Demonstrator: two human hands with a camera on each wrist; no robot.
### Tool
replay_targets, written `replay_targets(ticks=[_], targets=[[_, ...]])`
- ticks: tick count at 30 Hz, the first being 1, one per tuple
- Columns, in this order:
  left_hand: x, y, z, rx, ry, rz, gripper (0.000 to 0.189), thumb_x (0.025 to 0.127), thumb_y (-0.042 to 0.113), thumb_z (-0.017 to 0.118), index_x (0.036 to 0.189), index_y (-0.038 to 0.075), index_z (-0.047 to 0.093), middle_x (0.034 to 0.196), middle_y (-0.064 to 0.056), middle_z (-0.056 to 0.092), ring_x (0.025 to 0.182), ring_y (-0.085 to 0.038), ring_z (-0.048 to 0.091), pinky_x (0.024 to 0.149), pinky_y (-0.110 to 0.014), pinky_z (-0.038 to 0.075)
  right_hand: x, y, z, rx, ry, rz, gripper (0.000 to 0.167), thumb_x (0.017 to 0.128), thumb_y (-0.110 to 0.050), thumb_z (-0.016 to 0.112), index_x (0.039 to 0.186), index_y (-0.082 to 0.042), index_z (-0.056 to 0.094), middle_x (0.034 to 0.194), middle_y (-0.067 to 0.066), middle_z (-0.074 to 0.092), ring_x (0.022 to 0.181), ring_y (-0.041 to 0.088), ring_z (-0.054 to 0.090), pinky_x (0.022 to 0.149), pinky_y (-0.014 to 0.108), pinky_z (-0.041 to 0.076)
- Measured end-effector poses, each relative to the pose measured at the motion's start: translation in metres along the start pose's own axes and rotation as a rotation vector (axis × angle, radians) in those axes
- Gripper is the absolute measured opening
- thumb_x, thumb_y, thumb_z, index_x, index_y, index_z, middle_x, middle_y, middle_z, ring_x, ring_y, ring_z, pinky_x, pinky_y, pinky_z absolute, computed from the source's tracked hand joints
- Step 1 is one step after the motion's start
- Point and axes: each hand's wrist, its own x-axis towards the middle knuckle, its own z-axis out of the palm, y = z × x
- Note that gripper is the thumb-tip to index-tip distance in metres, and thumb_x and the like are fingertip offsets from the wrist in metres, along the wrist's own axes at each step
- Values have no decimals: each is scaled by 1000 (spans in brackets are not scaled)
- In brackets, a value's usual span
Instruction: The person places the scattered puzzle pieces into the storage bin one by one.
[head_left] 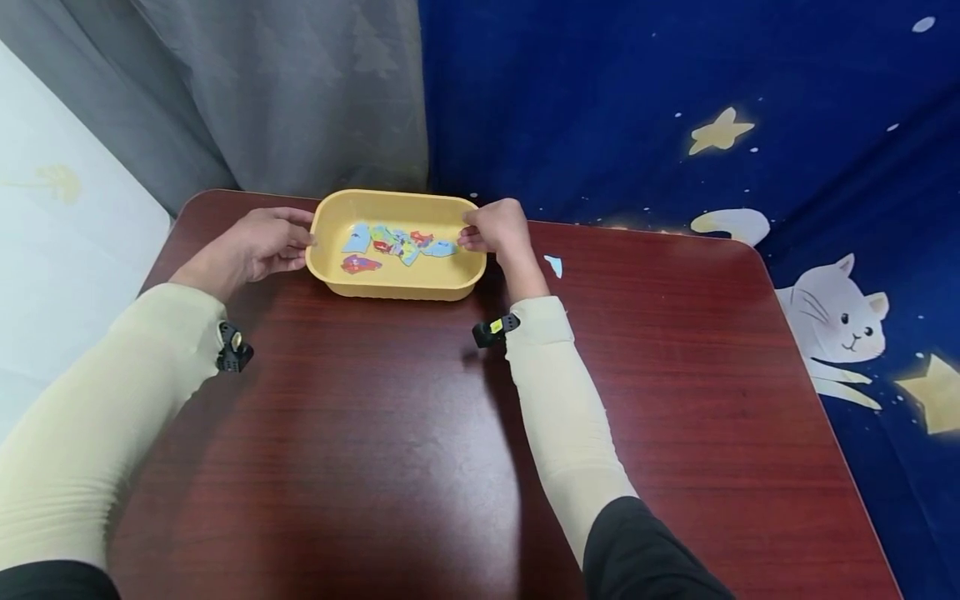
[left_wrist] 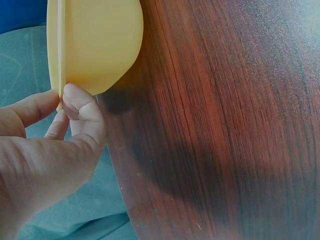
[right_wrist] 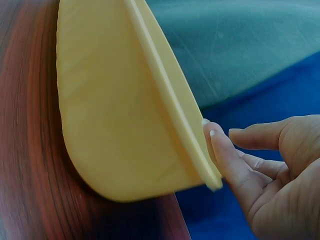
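Note:
A yellow plastic basin (head_left: 405,292) stands near the table's far edge. Several colourful puzzle-like pieces (head_left: 362,264) lie flat on its floor, some overlapping. At the basin's left end, my left hand (head_left: 262,242) pinches the rim; the left wrist view shows this rim (left_wrist: 61,45) between thumb and fingertips. My right hand (head_left: 498,225) is at the opposite end, with fingers touching the rim. In the right wrist view, the thumb (right_wrist: 257,136) stands apart from the rim while the fingertips (right_wrist: 210,131) reach over its edge.
A light blue piece (head_left: 554,265) lies on the dark red wooden table (head_left: 675,375), right of the basin. Behind the table hang a grey curtain (head_left: 300,92) and a blue curtain (head_left: 570,100) with stars and a cat.

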Motion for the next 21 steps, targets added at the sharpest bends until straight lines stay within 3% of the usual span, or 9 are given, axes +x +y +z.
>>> replay_targets(ticks=[21], targets=[[-1, 0, -1, 12, -4, 7, 48, 97, 10, 56, 142, 10, 38, 84, -1, 59, 65, -12, 58, 70, -25, 57, -5, 20, -48, 115, 74, -56, 24, 92, -4, 63, 112, 9, 64, 66, 11, 65, 53, 17, 67, 58, 29, 58]])
